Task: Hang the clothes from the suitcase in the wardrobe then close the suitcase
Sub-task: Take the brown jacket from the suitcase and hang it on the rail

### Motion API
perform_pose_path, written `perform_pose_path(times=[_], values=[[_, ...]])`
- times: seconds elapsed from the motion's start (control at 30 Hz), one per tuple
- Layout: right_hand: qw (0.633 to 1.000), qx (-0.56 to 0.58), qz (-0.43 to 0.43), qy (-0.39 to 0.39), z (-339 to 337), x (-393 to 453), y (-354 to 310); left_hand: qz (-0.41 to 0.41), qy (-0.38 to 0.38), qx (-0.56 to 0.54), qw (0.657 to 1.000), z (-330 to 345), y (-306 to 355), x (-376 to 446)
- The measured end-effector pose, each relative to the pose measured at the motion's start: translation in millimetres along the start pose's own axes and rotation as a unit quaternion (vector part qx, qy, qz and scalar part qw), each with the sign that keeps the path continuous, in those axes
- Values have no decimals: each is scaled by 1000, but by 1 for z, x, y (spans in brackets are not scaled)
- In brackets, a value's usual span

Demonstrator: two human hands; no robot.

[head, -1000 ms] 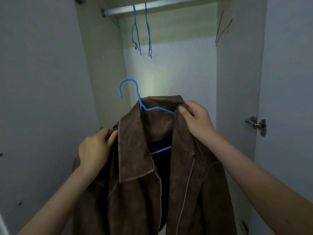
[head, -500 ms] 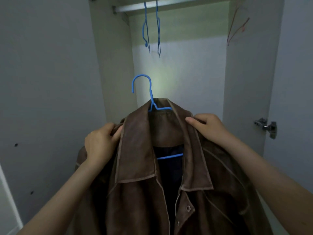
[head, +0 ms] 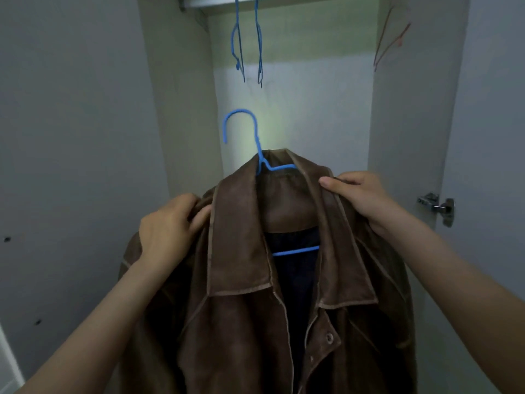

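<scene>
**Brown jacket held on a blue hanger before the open wardrobe**

A brown suede-like jacket with a wide collar [head: 255,280] fills the lower centre of the frame, draped over a blue wire hanger [head: 257,155]. The hanger's hook stands free above the collar at centre frame, hooked on nothing; its shoulders are hidden under the cloth, and only a short stretch of its lower bar shows inside the dark lining. The left hand [head: 167,226] grips the jacket's shoulder at centre left, fingers curled into the fabric. The right hand [head: 358,194] pinches the other shoulder beside the collar, thumb on top. The jacket's hem is cut off by the bottom edge.

Behind it stands the pale wardrobe [head: 298,95]. At the top, a metal rail [head: 216,0], mostly cut off, carries two empty blue hangers [head: 247,44]. A thin reddish hanger [head: 392,44] at upper right is faint. A metal door hinge [head: 437,206] sits at the right edge.
</scene>
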State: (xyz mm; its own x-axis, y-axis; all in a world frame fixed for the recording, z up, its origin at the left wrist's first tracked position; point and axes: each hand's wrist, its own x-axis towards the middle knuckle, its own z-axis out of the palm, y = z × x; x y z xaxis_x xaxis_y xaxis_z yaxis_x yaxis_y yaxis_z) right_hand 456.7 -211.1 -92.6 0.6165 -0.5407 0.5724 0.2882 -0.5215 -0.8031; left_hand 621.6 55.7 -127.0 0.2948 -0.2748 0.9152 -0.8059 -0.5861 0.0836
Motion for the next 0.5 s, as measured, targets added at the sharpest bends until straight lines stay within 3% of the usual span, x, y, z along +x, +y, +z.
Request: perform_pose_path(times=[0.2, 0.37, 0.5], values=[[998, 32, 46, 40, -12, 0, 2, 113, -36, 60, 991, 0, -56, 1], [994, 22, 74, 73, -22, 5, 1, -7, -64, -117, 991, 4, -60, -3], [994, 14, 75, 84, -18, 13, -9, 12, -46, -197, 979, 5, 9, 32]])
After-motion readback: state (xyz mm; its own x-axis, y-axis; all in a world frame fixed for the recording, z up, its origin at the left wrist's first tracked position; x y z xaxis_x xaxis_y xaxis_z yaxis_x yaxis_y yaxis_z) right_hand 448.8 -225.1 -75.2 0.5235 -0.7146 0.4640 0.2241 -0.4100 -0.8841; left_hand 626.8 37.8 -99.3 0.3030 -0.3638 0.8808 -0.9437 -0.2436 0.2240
